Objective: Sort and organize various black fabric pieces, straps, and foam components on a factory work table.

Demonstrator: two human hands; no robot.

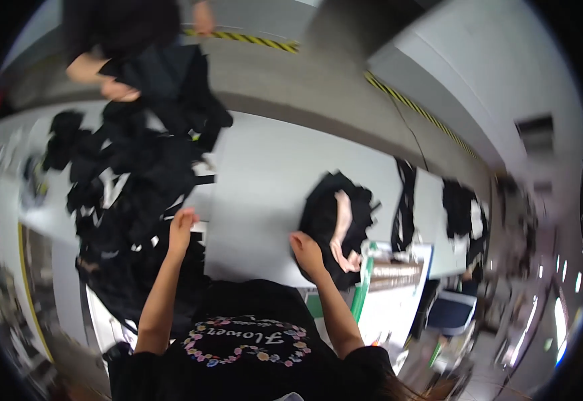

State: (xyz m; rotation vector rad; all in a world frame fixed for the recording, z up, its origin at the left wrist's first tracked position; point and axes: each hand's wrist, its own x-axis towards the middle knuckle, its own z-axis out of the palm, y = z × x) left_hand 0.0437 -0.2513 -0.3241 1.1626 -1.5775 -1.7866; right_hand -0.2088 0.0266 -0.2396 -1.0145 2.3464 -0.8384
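Note:
My left hand (183, 224) hovers at the right edge of a large heap of black fabric pieces (131, 174), fingers loosely apart and blurred. Nothing shows in it. To the right, my right hand (305, 250) has its fingers curled in, with nothing seen in them. It is beside a smaller pile of black cloth (321, 207), and I cannot tell whether it touches it. A pale pink strip of fabric (341, 224) lies across that pile.
Across the light grey table (258, 174), a person in dark clothing holds up black cloth (171, 83). Black strips (405, 204) and another black bundle (460, 207) lie farther right. A green-edged white board or box (388, 294) stands at the near right edge.

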